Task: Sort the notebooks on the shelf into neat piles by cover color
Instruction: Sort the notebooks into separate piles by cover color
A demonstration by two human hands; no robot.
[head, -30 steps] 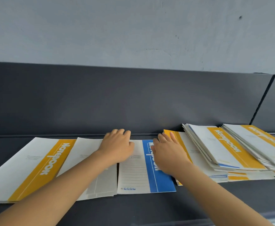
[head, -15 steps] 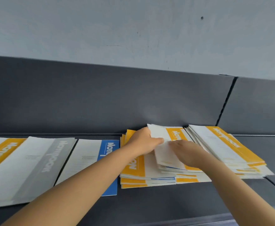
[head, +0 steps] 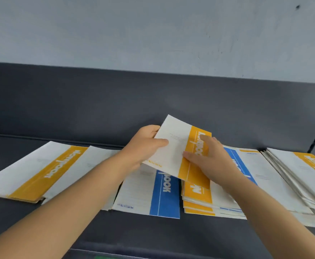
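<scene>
The dark shelf point(head: 153, 236) carries a mixed pile point(head: 197, 200) right of centre. Above it a yellow-striped notebook point(head: 173, 152) hangs tilted. The left hand point(head: 143, 146) grips its left edge, thumb on the cover and fingers beneath. The right hand point(head: 212, 157) lays relaxed fingers flat on the stripe.

Half a second ago this notebook lay low on the pile; now it is raised, baring a blue-striped cover point(head: 244, 165).

A yellow pile point(head: 46, 171) lies far left. A blue-striped notebook point(head: 164, 193) lies just beside the mixed pile, under the lifted one.
</scene>
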